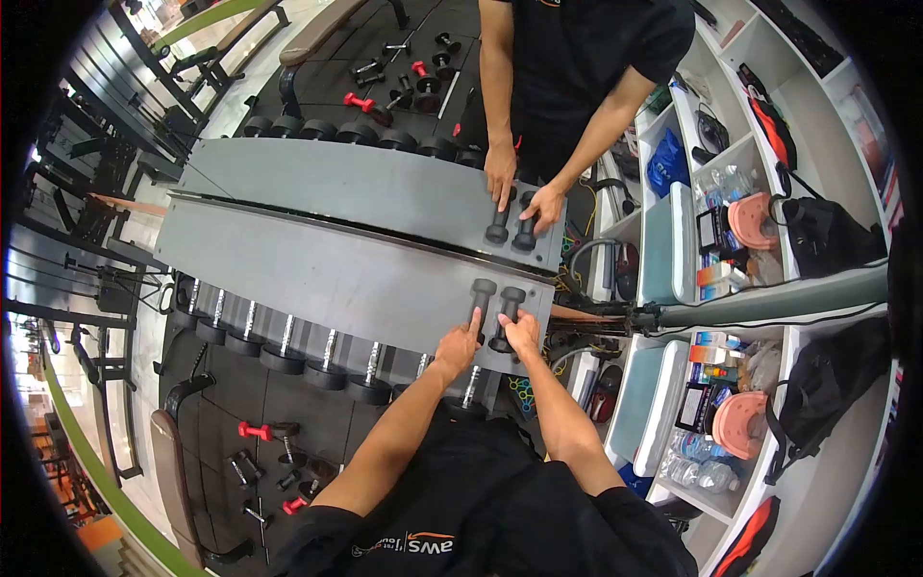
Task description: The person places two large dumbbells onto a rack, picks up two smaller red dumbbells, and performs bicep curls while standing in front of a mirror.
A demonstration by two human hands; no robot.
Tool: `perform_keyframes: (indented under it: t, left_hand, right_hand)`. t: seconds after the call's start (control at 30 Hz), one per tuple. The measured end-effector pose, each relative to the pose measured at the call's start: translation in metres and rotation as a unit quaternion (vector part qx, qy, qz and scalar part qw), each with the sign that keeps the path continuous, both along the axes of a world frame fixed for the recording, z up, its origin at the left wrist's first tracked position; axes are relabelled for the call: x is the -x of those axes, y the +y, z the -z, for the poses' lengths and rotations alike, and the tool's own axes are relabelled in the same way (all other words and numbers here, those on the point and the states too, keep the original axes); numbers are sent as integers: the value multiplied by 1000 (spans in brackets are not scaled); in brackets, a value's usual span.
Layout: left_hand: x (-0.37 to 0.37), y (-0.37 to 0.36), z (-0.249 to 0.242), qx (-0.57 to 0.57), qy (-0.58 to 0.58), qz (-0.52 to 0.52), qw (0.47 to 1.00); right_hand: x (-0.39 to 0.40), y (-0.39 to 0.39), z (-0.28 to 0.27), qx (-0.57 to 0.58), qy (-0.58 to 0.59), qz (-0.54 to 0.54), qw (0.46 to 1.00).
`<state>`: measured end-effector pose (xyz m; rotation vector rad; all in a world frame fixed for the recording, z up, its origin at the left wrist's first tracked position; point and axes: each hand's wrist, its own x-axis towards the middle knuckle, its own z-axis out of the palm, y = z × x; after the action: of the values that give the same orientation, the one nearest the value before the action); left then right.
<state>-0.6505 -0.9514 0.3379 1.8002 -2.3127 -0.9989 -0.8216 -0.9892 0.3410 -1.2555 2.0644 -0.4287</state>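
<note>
Two small dark dumbbells lie side by side near the right end of a grey shelf top (317,279). My left hand (458,348) is at the near end of the left dumbbell (483,290), its index finger along the handle and its other fingers curled round the near part. Beside it, my right hand (521,335) has thumb and fingers at the handle of the right dumbbell (512,296). Both dumbbells rest on the shelf. A mirror behind the shelf repeats the hands and dumbbells.
Below the shelf edge runs a row of larger dumbbells (328,373). Red and dark dumbbells (254,431) lie on the floor at left, near a bench (174,481). White shelving (769,447) at right holds bottles, boxes and a black bag (827,380).
</note>
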Motion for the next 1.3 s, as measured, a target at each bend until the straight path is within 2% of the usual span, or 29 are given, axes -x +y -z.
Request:
perform_keyframes:
  t: [0.2,0.6,1.13,1.3]
  left_hand:
    - [0,0,-2,-13,17,-11,1000]
    - [-2,1,-6,7,12,-6,1000]
    - [-3,2,-9,-2,1,-16,1000]
    - [-5,4,-5,-17,32,-37,999]
  right_hand:
    - [-7,-3,19,-9,-40,-1,999]
    - [-4,-3,48,39,-12,-16,999]
    - [-13,35,16,41,49,-50,997]
    - [0,50,3,-7,-10,-60,998]
